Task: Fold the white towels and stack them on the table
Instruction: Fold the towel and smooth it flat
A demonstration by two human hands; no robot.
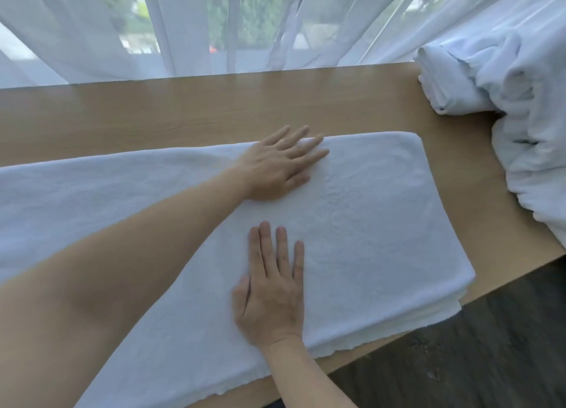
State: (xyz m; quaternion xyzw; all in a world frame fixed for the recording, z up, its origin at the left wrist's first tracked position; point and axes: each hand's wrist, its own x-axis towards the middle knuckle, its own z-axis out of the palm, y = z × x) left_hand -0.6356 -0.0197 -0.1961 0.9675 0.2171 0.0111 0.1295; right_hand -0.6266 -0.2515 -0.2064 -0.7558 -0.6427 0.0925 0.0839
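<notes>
A long white towel (376, 224) lies folded lengthwise across the wooden table (183, 107), its layered right end near the table's front edge. My left hand (281, 165) lies flat on the towel near its far edge, fingers straight and pointing right. Nearer to me, my right hand (272, 291) presses flat on the towel, fingers straight and pointing away. A heap of crumpled white towels (520, 107) sits on the table's right end.
Sheer white curtains (214, 24) hang just behind the table's far edge, with a window behind them. Dark wood floor (474, 361) shows beyond the table's front right edge.
</notes>
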